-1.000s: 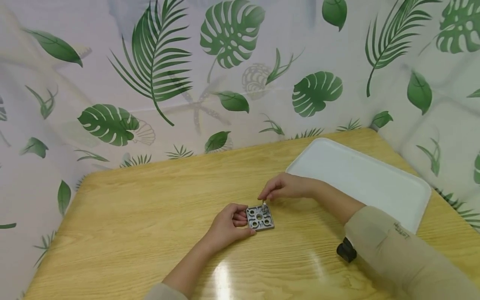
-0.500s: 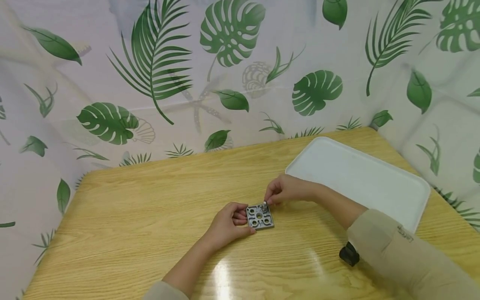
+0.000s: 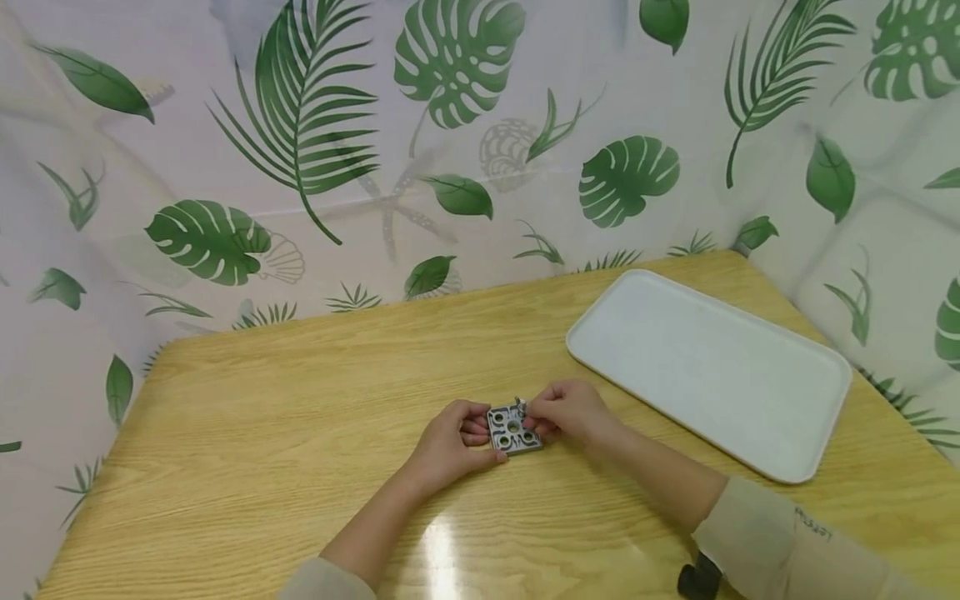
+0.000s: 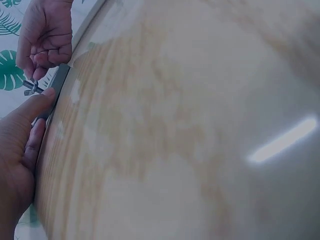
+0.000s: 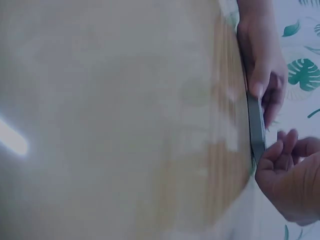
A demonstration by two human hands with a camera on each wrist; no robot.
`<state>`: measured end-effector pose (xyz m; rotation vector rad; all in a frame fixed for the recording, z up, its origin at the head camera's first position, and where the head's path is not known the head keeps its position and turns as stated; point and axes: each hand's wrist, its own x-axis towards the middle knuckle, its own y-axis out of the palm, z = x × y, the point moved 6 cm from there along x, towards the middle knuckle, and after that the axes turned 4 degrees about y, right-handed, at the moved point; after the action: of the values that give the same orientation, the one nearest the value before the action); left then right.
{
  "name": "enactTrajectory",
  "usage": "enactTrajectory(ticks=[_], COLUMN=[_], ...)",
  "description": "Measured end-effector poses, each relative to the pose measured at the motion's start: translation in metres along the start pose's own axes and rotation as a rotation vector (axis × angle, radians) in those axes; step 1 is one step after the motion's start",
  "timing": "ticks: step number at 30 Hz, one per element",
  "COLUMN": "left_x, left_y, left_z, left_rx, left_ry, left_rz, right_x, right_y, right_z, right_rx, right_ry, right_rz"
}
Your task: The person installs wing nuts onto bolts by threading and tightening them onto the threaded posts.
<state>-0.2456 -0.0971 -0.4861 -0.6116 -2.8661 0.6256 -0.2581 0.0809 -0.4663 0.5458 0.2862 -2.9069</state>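
Note:
A square grey metal plate with several round holes lies flat on the table. My left hand grips it from the left, thumb at the near edge and fingers at the far left corner. A small bolt with what looks like a wing nut stands up from the plate's far right corner; the left wrist view also shows the bolt sticking out from the plate. My right hand pinches the wing nut from the right with thumb and forefinger, its other fingers curled over the plate's right side and partly hiding it.
A white rectangular tray lies at the back right of the wooden table. A leaf-patterned cloth hangs behind the table. A black device is by the right sleeve.
My right hand has come nearer and turned, from behind the bolt to the right side of the plate, uncovering the tray's near corner. My left hand keeps its grip on the plate.

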Motion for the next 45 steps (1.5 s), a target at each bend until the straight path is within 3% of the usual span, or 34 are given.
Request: enactTrajectory(ticks=[3,6,18,20,22,25,27,29,32,34,39,42,45], left_x=[0.001,0.001,0.002,0.003,0.003,0.004,0.004,0.004,0.003,0.002,-0.001,-0.001,0.000], left_y=[-0.002,-0.004,-0.004,-0.002,-0.001,0.001,0.001,0.003,0.004,0.004,0.003,0.001,0.000], left_z=[-0.001,-0.001,-0.001,0.000,0.000,0.000,0.000,0.000,0.001,0.000,0.000,0.000,0.000], left_rx=[-0.003,-0.010,-0.033,-0.032,-0.029,-0.024,-0.024,-0.023,-0.019,-0.021,-0.023,-0.016,-0.014], left_ry=[0.003,0.000,-0.004,-0.004,-0.007,-0.011,-0.013,-0.017,-0.023,-0.027,-0.015,-0.007,-0.004], left_rz=[-0.007,-0.012,-0.014,-0.013,-0.013,-0.009,-0.005,0.003,0.010,0.007,-0.001,-0.002,-0.006], right_x=[-0.006,-0.009,-0.012,-0.008,0.001,0.023,0.038,0.049,0.059,0.063,0.065,0.064,0.062], right_y=[0.005,0.010,0.009,0.002,-0.008,-0.022,-0.027,-0.028,-0.021,-0.013,0.003,0.002,-0.002], right_z=[-0.003,-0.005,-0.009,-0.007,-0.001,0.013,0.021,0.023,0.024,0.026,0.033,0.033,0.032], right_rx=[0.177,0.254,0.261,0.254,0.177,-0.035,-0.218,-0.340,-0.432,-0.434,-0.455,-0.471,-0.485], right_ry=[0.033,0.048,0.034,0.002,-0.073,-0.192,-0.267,-0.287,-0.281,-0.263,-0.301,-0.325,-0.332], right_rz=[-0.038,-0.064,-0.149,-0.169,-0.146,0.028,0.215,0.423,0.674,0.778,0.868,0.843,0.762])
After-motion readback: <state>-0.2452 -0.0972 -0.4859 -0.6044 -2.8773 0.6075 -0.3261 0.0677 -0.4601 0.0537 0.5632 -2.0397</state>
